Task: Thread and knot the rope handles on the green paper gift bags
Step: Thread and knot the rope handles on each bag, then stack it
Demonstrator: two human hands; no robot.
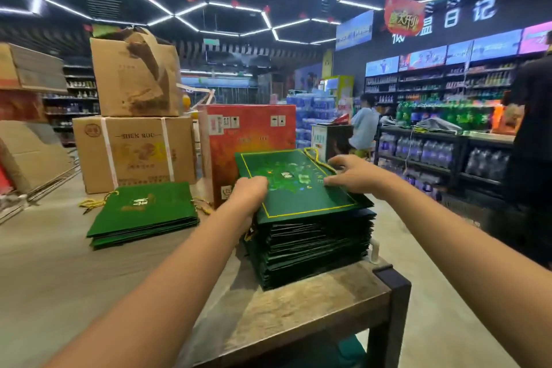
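A tall stack of flat green gift bags (pixel 313 242) stands at the table's right end. The top bag (pixel 298 188), green with a yellow border line, lies tilted on the stack. My left hand (pixel 249 190) grips its near left edge with curled fingers. My right hand (pixel 351 173) pinches its right edge, fingers curled over the paper. A yellow rope handle (pixel 318 158) runs along the bag's far right side, just behind my right hand. A smaller pile of green bags (pixel 146 212) with yellow rope handles (pixel 92 202) lies to the left on the table.
The wooden table (pixel 313 302) ends at a dark corner post on the right. Behind the bags stand a red carton (pixel 248 134) and stacked cardboard boxes (pixel 134 152). Shop shelves with bottles (pixel 433 152) line the right side, and a person (pixel 364 125) stands far off.
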